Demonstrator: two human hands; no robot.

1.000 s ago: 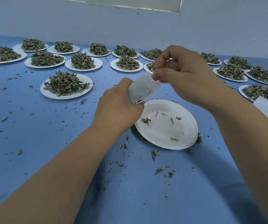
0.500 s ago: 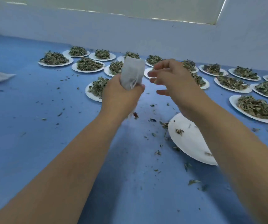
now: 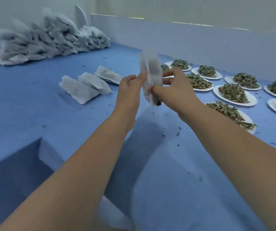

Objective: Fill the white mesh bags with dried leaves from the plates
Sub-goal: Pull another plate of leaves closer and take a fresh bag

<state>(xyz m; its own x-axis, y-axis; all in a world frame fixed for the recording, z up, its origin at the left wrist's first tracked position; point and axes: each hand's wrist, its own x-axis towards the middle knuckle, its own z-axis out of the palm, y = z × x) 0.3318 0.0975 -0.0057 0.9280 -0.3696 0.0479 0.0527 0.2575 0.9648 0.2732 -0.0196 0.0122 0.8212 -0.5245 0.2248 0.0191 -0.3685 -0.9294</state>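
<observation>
Two hands on bag (image 3: 151, 75), upright above table (image 3: 167, 180), long axis vertical. Right hand (image 3: 175, 92) pinching lower edge; left hand (image 3: 130, 90) against left edge, grip unclear in blur. Laid-down bags (image 3: 87, 84) ahead-left, nearer left hand.

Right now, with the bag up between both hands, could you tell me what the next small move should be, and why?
Probably carry the mesh bag left and lay it beside the three filled bags on the table. It looks full and dark inside, the right hand pinches it with the left hand at its other edge, and that row lies close by.
</observation>
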